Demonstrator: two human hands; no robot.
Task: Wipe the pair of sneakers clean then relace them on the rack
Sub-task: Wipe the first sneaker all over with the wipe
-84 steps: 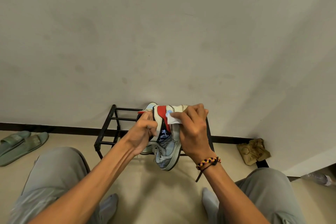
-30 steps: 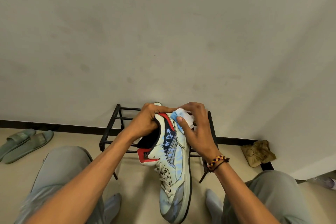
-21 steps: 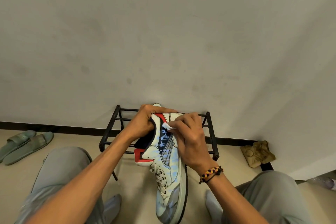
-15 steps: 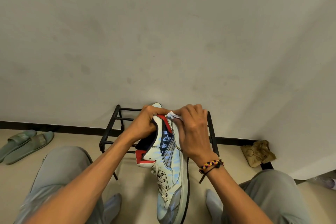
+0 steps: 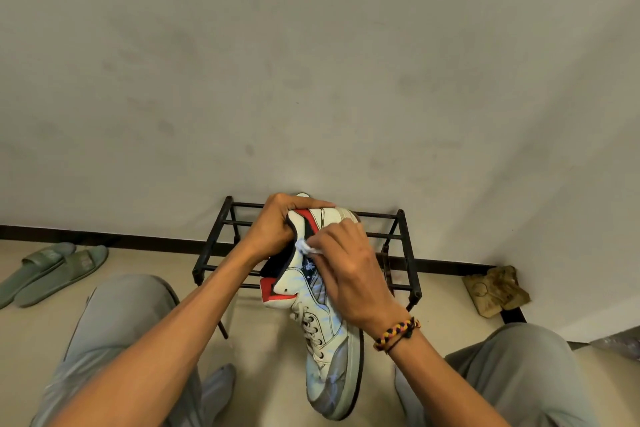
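Both forearms reach forward. The left hand [image 5: 273,229] is curled around the heel of the sneaker [image 5: 323,333]. The right hand [image 5: 349,270] pinches a wipe [image 5: 304,246] with bent fingers [image 5: 332,236].

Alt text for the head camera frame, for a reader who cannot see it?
A seated person's left hand grips a white, red and grey sneaker by its heel while the right hand rubs a white wipe on its side, before a black rack.
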